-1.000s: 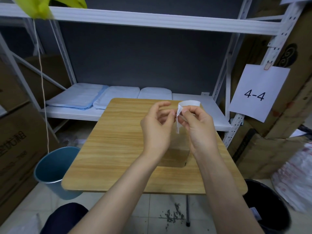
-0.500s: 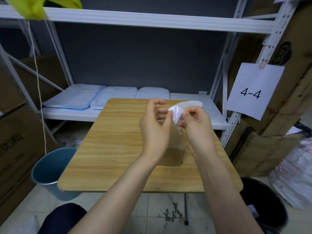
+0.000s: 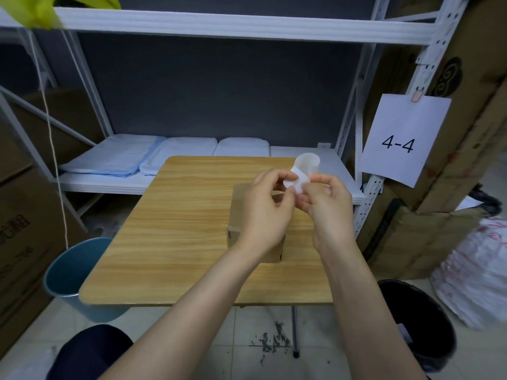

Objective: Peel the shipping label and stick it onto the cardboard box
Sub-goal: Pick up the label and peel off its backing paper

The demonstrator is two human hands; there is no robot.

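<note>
A small brown cardboard box (image 3: 238, 215) stands on the wooden table (image 3: 178, 215), mostly hidden behind my left hand (image 3: 263, 212). Both hands are raised above the box. Between their fingertips I hold a small white shipping label (image 3: 300, 176): part of it curls into a loop above my right hand (image 3: 329, 209), and a flat white piece is pinched between my left thumb and forefinger and my right fingers. I cannot tell which piece is the sticker and which the backing.
A blue bin (image 3: 74, 272) stands on the floor left of the table, a black bin (image 3: 417, 322) to the right. Behind the table a white metal shelf (image 3: 219, 26) holds folded white and blue cloths (image 3: 131, 157). A "4-4" paper sign (image 3: 403, 141) hangs right. Cardboard boxes stand at both sides.
The label's two layers have come further apart: the curled part now loops up over my right hand. Both hands shifted slightly right, uncovering more of the box.
</note>
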